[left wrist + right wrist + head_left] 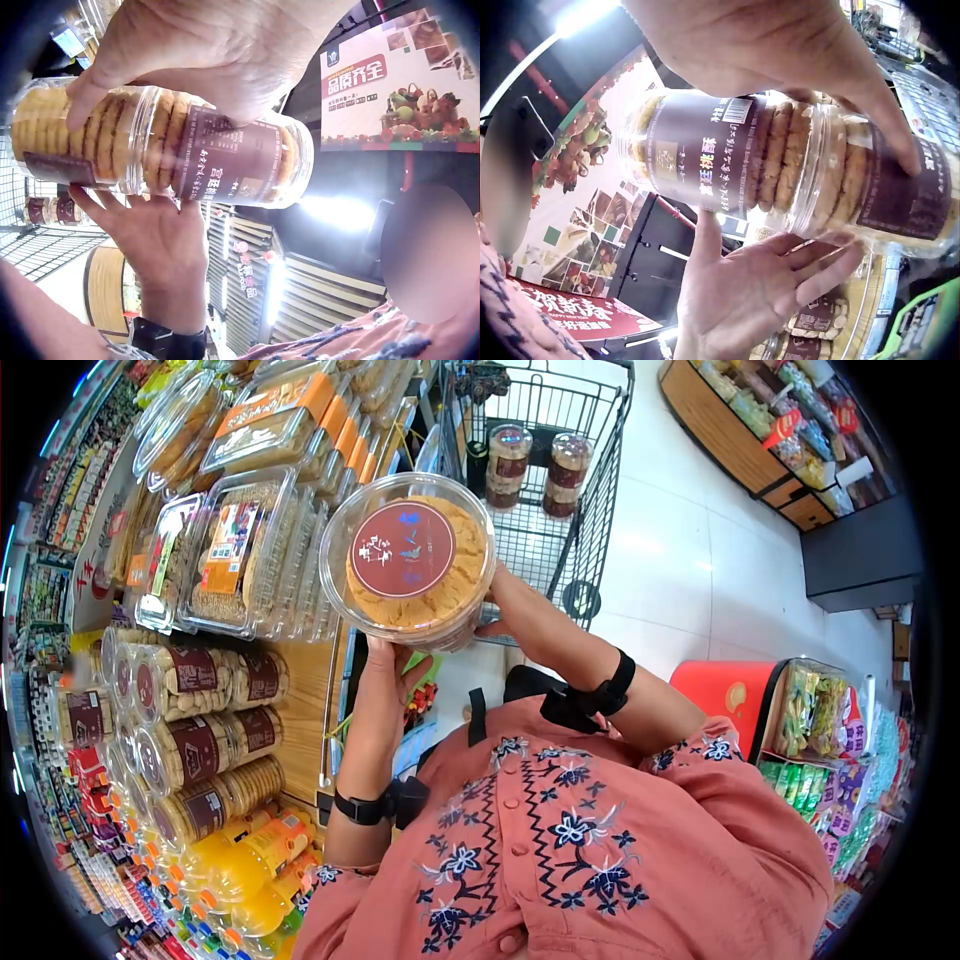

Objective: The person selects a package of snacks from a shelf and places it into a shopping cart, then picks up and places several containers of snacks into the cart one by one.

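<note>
Both hands hold a clear plastic tub of cookies [405, 555] up in front of the body. Its round lid, with a dark red label, faces the head camera. Seen from the side in the left wrist view, it is two labelled sections of stacked round cookies set end to end. My left hand [382, 672] grips the near left side; the right hand [508, 605] is at the right side. In the right wrist view, my left thumb touches the tub while the fingers lie along it. The right hand's fingers reach across it from above.
A wire shopping cart [590, 510] stands ahead with two similar cookie tubs [508, 465] in it. To the left, a wooden display [308, 710] bears clear boxes of pastries [240, 550], stacked cookie tubs [195, 670] and orange drink bottles [240, 860]. A red-sided shelf [725, 695] stands right.
</note>
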`<state>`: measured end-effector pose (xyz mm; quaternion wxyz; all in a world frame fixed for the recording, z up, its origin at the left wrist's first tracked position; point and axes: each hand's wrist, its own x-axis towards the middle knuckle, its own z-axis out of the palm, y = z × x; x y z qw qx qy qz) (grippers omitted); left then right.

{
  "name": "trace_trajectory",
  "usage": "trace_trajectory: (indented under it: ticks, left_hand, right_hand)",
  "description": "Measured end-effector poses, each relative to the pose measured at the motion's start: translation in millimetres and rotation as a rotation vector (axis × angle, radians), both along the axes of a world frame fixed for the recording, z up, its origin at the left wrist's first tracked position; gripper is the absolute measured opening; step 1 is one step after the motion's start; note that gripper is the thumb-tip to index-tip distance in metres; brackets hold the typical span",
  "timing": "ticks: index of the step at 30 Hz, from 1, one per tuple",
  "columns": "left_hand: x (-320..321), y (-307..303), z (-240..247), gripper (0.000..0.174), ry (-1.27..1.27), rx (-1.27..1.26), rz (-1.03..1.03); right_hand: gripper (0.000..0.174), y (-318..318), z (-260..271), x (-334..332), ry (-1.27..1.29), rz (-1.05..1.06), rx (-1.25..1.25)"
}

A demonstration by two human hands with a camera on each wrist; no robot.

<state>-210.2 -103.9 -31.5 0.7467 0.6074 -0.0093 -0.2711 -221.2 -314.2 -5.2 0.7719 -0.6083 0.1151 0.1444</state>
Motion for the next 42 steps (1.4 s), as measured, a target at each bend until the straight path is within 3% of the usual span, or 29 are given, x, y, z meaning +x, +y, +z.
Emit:
trace_trajectory:
  ticks: [7, 10, 13, 14, 18, 21, 24, 31, 33, 36, 38, 40, 42]
  left_hand:
    - [-8.6, 10.4, 2.1, 0.073, 0.050, 0.010, 0.106]
    - [-19.5, 22.3, 6.9, 0.073, 0.084, 0.050, 0.168]
    - [-43.9, 49.2, 1.4, 0.071, 0.044, 0.056, 0.248]
    - [-53.4, 59.8, 0.5, 0.071, 0.010, 0.086, 0.299]
    - [-99.5, 96.5, 8.6, 0.069, -0.085, 0.039, 0.471]
    - [-128.4, 123.1, 12.7, 0.071, -0.071, 0.022, 0.609]
    - [-148.8, 150.3, 18.2, 0.085, -0.043, 0.072, 0.805]
    - [-175.6, 208.3, 5.5, 0.092, 0.032, 0.048, 1.107]
    - [-178.1, 221.4, -6.4, 0.097, 0.051, 0.051, 1.140]
    - [-177.4, 232.2, -17.0, 0.102, 0.054, 0.041, 1.181]
    - [-175.2, 240.1, -22.0, 0.100, 0.029, 0.045, 1.180]
    - [-172.8, 246.3, -23.8, 0.098, 0.010, 0.042, 1.191]
    - [-169.8, 249.4, -21.6, 0.097, -0.003, 0.029, 1.217]
  right_hand:
    - [0.076, 15.0, -6.5, 7.1, 0.019, 0.049, 0.107]
    - [0.060, 28.1, 2.7, 8.0, 0.026, 0.168, 0.082]
    - [0.049, 48.6, -29.3, 11.0, 0.100, 0.221, 0.096]
    - [0.048, 62.8, -13.4, 8.2, 0.018, 0.262, -0.009]
    - [0.058, 109.4, 1.3, -0.7, -0.300, 0.515, -0.237]
    - [0.068, 160.5, -2.2, 3.9, -0.016, 0.608, 0.058]
    - [0.072, 212.8, 8.2, 3.3, -0.038, 0.774, 0.066]
    - [0.084, 316.9, -22.0, 9.9, -0.055, 1.165, 0.125]
    - [0.077, 337.2, -25.1, -0.9, -0.026, 1.037, -0.012]
    - [0.070, 350.7, 1.4, -1.8, -0.127, 1.103, 0.022]
    - [0.075, 359.9, 2.1, 7.0, -0.150, 1.224, 0.029]
    - [0.073, 366.4, 8.2, 6.4, -0.008, 1.194, 0.074]
    - [0.062, 372.4, 16.8, -0.2, 0.289, 1.003, 0.154]
